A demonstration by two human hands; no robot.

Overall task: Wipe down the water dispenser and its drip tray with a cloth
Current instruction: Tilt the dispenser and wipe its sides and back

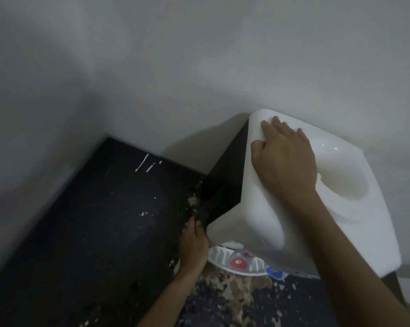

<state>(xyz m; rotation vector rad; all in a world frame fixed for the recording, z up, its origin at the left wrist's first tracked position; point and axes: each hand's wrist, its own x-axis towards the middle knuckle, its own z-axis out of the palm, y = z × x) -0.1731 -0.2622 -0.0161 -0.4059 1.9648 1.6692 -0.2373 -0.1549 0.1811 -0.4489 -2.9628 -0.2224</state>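
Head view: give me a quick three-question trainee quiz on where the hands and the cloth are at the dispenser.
1. True or false: the right hand lies flat on the white top of the dispenser.
2. Which part of the dispenser does the dark cloth, held in the left hand, touch? A) its white top B) its black side C) its back
3. Short answer: what colour is the tap nearer the left hand?

Key: 1 true; 2 B; 3 red.
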